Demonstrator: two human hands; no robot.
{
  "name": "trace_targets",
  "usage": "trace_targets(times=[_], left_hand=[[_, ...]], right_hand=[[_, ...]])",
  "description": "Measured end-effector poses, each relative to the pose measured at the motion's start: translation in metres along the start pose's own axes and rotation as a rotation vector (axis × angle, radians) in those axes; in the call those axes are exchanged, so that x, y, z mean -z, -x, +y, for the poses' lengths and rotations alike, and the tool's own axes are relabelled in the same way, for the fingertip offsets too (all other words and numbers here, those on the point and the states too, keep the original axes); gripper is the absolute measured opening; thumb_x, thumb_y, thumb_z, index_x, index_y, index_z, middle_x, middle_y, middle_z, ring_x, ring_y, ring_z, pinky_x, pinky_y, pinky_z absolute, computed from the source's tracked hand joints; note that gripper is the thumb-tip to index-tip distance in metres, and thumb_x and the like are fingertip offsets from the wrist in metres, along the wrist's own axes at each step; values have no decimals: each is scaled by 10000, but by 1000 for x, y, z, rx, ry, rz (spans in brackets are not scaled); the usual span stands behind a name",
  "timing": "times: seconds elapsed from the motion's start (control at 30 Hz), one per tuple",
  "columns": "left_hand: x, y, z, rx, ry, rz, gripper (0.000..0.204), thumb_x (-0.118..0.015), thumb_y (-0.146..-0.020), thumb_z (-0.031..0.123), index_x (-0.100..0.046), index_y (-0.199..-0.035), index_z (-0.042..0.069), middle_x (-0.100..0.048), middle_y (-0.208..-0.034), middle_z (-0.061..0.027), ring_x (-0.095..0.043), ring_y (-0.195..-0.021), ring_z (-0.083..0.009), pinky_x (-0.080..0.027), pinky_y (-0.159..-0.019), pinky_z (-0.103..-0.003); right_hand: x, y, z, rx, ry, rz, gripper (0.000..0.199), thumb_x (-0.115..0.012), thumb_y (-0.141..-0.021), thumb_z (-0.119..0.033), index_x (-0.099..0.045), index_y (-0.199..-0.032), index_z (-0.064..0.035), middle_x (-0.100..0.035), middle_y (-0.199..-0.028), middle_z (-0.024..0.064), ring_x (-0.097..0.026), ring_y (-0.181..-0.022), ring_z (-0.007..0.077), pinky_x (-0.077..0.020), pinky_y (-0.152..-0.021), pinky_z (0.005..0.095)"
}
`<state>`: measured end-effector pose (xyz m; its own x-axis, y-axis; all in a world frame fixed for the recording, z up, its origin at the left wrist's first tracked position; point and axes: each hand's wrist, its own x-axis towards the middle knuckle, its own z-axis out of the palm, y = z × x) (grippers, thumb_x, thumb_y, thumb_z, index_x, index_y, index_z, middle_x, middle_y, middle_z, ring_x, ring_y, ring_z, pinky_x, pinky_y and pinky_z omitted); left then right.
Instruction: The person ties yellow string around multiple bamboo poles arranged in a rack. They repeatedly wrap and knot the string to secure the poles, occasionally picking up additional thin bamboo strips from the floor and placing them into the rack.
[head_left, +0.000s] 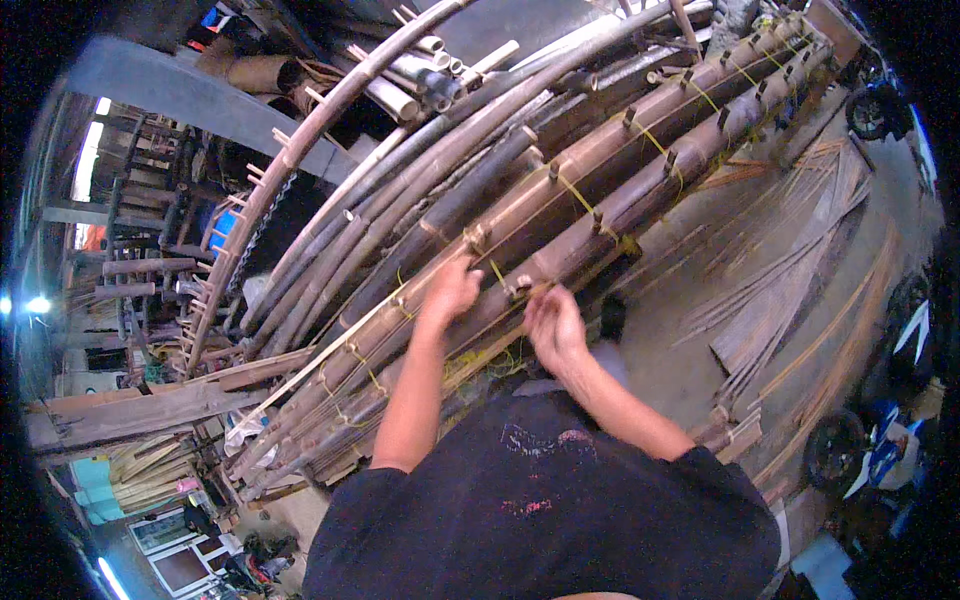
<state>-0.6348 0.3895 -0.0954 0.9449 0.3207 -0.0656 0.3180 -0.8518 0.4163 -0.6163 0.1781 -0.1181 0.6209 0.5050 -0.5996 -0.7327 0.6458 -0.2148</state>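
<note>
Bamboo poles [600, 190], long, dark brown and gently curved, are lying side by side in a big frame that is running from the lower left up to the upper right of the view, right in front of the person. Yellow cord [578, 196] is crossing the poles at intervals, and short wooden pegs [628, 116] are sticking out of them along their length.

The left hand [450, 292] is reaching up to the poles near the middle of the frame, its fingers curled against a pole where a strand of the yellow cord is running; whether its grip is actually closing on the cord or only pressing on the bamboo cannot be told. The right hand [553, 325] is working just beside it, slightly lower, with its fingers bunched together at a peg and the cord there; the blur is hiding how tight that grip is and exactly what it is pinching.

A pale thin strip [320, 358] is slanting down to the left below the left forearm. Split bamboo slats [790, 270] are lying spread over the floor on the right. Grey pipes [420, 85] are stacked behind the frame at the top.
</note>
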Motion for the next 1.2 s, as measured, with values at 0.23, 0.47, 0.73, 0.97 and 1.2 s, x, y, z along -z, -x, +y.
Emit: trace_targets(times=[0.23, 0.47, 0.73, 0.97, 1.2], left_hand=[[-11, 5, 6, 59, 23, 48, 296, -589, -871, 215, -585, -1113, 44, -638, -1019, -259, -599, -1000, -424, -463, -856, -503], [1, -5, 13, 92, 234, 43, 247, -496, -924, 203, -636, -1044, 39, -636, -961, -272, -585, -976, -461, -449, -808, -535], [-8, 1, 27, 59, 313, 295, 275, -512, -960, 270, -666, -943, 43, -641, -809, -170, -618, -747, -355, -471, -674, -442], [41, -94, 27, 196, 395, 411, 307, -460, -971, 260, -671, -968, 36, -675, -888, -184, -637, -799, -386, -501, -710, -462], [5, -83, -76, 121, 21, 274, 371, -407, -962, 291, -623, -1002, -9, -635, -1012, -280, -609, -947, -448, -464, -847, -537]], right_hand=[[-187, 31, 23, 324, 2028, -810, 288, -457, -951, -313, -679, -1101, -206, -685, -1051, 106, -582, -1052, 428, -291, -994, 689], [-168, -125, -16, 501, 2208, -793, 517, -435, -965, -468, -697, -1035, -27, -691, -917, 180, -641, -853, 383, -496, -841, 422], [8, -21, -12, 760, 1705, -1051, 397, -532, -947, -300, -638, -699, -9, -629, -739, 213, -630, -794, 375, -478, -833, 429], [-8, -4, -21, 792, 1918, -990, 449, -530, -912, -324, -628, -585, -32, -603, -609, 191, -600, -668, 386, -475, -795, 466], [-18, 21, 25, 919, 2215, -847, 280, -604, -847, -291, -632, -916, -21, -651, -944, 209, -629, -877, 336, -468, -890, 428]])
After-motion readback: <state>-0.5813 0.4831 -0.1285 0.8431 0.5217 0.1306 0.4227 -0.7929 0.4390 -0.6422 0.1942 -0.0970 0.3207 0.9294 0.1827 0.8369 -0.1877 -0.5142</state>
